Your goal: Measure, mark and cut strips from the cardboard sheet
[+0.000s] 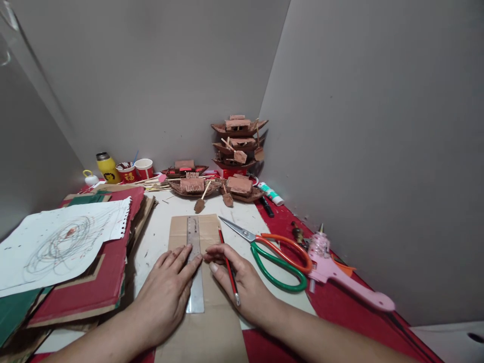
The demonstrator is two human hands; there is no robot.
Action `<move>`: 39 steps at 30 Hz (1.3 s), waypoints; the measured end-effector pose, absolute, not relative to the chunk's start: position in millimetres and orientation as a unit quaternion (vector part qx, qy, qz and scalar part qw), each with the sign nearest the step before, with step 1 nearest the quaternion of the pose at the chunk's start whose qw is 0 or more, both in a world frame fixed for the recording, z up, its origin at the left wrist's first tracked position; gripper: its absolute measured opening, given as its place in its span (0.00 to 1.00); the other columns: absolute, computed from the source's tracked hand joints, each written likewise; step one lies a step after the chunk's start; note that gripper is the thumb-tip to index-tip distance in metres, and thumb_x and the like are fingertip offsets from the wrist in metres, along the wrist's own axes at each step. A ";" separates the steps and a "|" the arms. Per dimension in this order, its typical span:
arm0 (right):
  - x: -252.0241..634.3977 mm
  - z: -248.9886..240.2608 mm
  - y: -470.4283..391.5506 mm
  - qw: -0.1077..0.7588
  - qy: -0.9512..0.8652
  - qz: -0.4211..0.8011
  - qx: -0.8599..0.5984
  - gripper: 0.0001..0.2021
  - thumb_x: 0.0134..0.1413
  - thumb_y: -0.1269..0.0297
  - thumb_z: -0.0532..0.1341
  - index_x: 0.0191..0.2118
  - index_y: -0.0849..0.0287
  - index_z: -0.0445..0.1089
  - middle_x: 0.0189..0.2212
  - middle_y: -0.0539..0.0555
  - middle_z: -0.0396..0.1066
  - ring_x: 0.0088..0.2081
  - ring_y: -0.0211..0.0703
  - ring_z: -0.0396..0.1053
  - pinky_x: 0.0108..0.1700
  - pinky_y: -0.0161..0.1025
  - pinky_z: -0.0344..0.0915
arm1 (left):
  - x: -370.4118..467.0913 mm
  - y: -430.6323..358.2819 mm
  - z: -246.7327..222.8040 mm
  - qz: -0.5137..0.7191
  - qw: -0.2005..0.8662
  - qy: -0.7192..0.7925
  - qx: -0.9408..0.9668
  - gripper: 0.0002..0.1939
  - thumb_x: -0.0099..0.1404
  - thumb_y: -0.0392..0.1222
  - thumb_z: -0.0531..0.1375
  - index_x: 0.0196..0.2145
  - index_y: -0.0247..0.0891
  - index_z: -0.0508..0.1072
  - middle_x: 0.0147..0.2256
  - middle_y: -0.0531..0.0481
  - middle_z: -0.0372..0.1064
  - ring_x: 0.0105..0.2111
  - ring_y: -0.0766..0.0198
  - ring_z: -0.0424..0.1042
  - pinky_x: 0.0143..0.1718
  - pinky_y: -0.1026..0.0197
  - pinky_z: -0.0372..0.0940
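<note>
I'm pressing the metal ruler [196, 290] flat against the brown cardboard [219, 330] with my left hand [166, 282], its fingers apart and resting on top rather than gripping anything. The ruler is lying lengthwise on the sheet, between my two hands. Spreading the pressure along its length, I judge, is what guards best against slipping or pivoting; leaning on one spot would invite a twist. My right hand [247, 287] is curling around the red-and-black pencil [230, 275], which is slanting across the fingers just beside the ruler (whether its far end is sharpened, I can't tell from here). For a clean edge to work against, my left fingertips are best staying clear of the ruler's right side, where the thumb is reaching close. The scissors [247, 235] are lying open-handled to the right, near the cardboard's corner, with the pink glue gun [348, 286] sitting beyond them.
</note>
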State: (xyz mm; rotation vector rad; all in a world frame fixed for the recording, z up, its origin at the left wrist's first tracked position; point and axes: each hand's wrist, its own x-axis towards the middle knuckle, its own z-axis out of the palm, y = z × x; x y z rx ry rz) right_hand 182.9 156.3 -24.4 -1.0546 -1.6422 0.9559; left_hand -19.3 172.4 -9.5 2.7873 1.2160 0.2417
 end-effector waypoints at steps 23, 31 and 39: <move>182.7 -22.0 154.7 0.450 -0.665 0.398 -0.444 0.08 0.64 0.62 0.56 0.47 0.56 0.63 0.45 0.58 0.73 0.48 0.45 0.72 0.52 0.44 0.68 | -18.1 172.7 -5.5 0.057 0.045 0.401 0.913 0.28 0.68 0.34 0.49 0.65 0.41 0.57 0.65 0.36 0.51 0.62 0.46 0.57 0.58 0.40 0.56; 183.3 -19.5 153.7 0.452 -0.653 0.404 -0.454 0.08 0.62 0.63 0.57 0.46 0.56 0.63 0.43 0.58 0.74 0.47 0.45 0.73 0.51 0.45 0.68 | -17.3 173.0 -4.8 0.047 0.051 0.396 0.915 0.27 0.69 0.37 0.49 0.65 0.39 0.57 0.66 0.35 0.50 0.62 0.46 0.56 0.59 0.40 0.54; 183.2 -19.0 152.8 0.452 -0.657 0.394 -0.458 0.08 0.61 0.64 0.57 0.46 0.56 0.63 0.43 0.58 0.74 0.46 0.45 0.73 0.51 0.46 0.68 | -17.5 174.5 -4.5 0.032 0.045 0.388 0.920 0.27 0.69 0.37 0.49 0.66 0.39 0.56 0.66 0.34 0.49 0.63 0.47 0.55 0.60 0.42 0.52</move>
